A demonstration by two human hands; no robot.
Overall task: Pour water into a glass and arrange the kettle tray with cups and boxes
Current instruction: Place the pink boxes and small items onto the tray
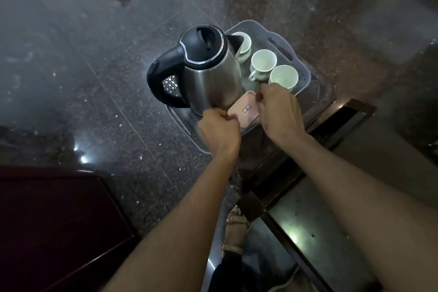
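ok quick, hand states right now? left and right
Left hand: closed, pinching the near-left end of the pink box.
Right hand: closed, fingers curled on the box's far-right end.

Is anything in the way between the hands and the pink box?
No. The left hand and right hand already pinch the pink box at opposite ends, beside the kettle on the tray.
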